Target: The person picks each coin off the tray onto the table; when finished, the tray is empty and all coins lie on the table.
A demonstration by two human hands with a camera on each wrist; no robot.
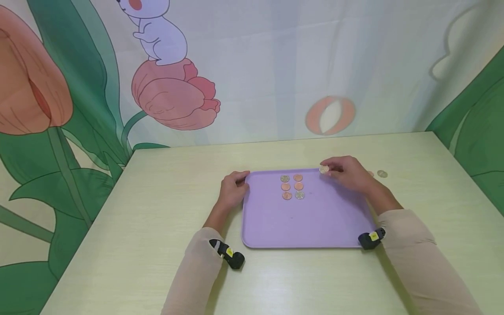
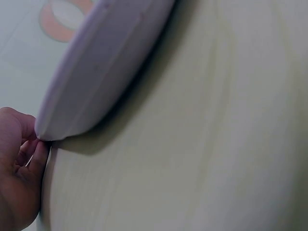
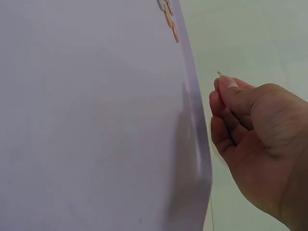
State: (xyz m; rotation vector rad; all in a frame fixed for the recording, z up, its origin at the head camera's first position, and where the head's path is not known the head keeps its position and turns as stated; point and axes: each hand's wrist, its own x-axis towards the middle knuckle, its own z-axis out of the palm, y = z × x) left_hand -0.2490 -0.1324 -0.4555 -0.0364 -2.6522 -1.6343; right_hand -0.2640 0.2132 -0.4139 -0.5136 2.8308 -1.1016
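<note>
A purple tray [image 1: 271, 223] lies on the table with several coins in two columns of three, some copper-coloured like this coin [image 1: 287, 195], others silvery like this coin [image 1: 299, 194]. My right hand [image 1: 351, 173] pinches a silvery coin [image 1: 324, 169] between thumb and fingertips over the tray's far edge, right of the columns. In the right wrist view only the thin edge of that coin [image 3: 219, 73] shows beyond the fingertips. At the tray's far left corner, my left hand [image 1: 233, 189] grips the rim, thumb and fingers meeting on it in the left wrist view.
To the right of the tray, a silvery coin [image 1: 382, 173] lies on the table [image 1: 157, 210], and a copper-coloured coin [image 1: 370, 173] shows partly behind the right hand. A printed curtain [image 1: 256, 78] hangs along the table's far edge. Each wrist wears a small black camera [image 1: 235, 260].
</note>
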